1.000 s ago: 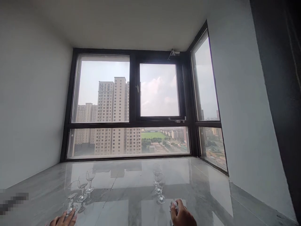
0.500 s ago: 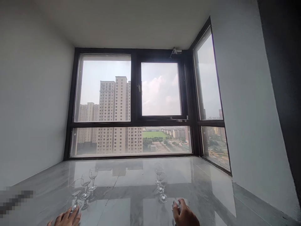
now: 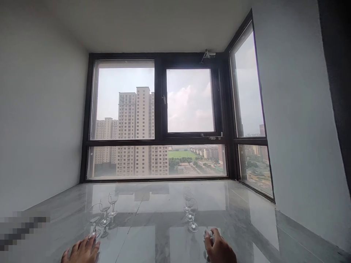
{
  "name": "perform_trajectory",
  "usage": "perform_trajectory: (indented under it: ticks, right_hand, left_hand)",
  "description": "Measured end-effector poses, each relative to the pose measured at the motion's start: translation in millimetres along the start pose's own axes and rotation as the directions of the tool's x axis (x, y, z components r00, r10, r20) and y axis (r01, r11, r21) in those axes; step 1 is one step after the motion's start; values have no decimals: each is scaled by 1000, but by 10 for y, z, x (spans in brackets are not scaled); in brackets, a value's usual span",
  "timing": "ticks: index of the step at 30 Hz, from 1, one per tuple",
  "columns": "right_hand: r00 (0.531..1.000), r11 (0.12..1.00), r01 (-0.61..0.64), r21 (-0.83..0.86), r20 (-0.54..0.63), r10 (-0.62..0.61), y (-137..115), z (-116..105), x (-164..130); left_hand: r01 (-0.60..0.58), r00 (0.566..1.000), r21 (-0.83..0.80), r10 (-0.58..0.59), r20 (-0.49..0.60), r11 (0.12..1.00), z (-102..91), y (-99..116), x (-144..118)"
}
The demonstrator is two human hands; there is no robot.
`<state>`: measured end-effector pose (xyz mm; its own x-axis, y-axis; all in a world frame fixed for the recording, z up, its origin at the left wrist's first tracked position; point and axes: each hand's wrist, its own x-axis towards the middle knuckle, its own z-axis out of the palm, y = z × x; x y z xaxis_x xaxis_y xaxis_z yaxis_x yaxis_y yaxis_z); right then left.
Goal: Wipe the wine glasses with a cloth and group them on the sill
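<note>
the view swings slightly rightward, so the window [image 3: 164, 117] and the glasses sit further right in the picture than before. the left hand [image 3: 80, 251] shows more of itself now, lying just behind the nearest left glass [image 3: 94, 223]. the right hand [image 3: 219, 250] also shows more, fingers curled around a small clear glass [image 3: 208, 235].
</note>
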<state>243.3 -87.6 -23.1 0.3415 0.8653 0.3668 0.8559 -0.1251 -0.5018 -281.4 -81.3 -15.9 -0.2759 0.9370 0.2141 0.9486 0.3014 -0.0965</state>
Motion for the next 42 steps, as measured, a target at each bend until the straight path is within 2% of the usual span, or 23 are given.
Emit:
perform_trajectory:
  ticks: [5, 11, 19, 26, 32, 37, 42]
  right_hand:
    - [999, 999, -37, -1, 20, 37, -21, -41, -5]
    - [1000, 1000, -18, -3, 11, 18, -23, -47, -23]
    - [999, 1000, -20, -6, 33, 21, -25, -43, -32]
    - [999, 1000, -23, -6, 33, 23, 4, -28, -22]
    - [999, 999, -29, -22, 21, 30, -16, -49, -41]
    - [999, 1000, -30, -1, 40, 30, -2, -38, -36]
    - [998, 999, -39, -9, 45, 40, 14, -19, -23]
  left_hand:
    - [29, 999, 2, -29, -17, 1000, -24, 13, -25]
    - [1, 1000, 107, -4, 27, 994, -32, 27, -64]
    - [-7, 1000, 26, 7, 18, 1000, -58, 33, -68]
    - [-41, 998, 54, 38, 49, 998, -2, -4, -34]
    - [53, 998, 5, -53, 28, 999, -53, 33, -53]
    - [-1, 1000, 1, 1, 2, 1000, -41, 30, -82]
    - [9, 1000, -10, -9, -1, 1000, -29, 26, -79]
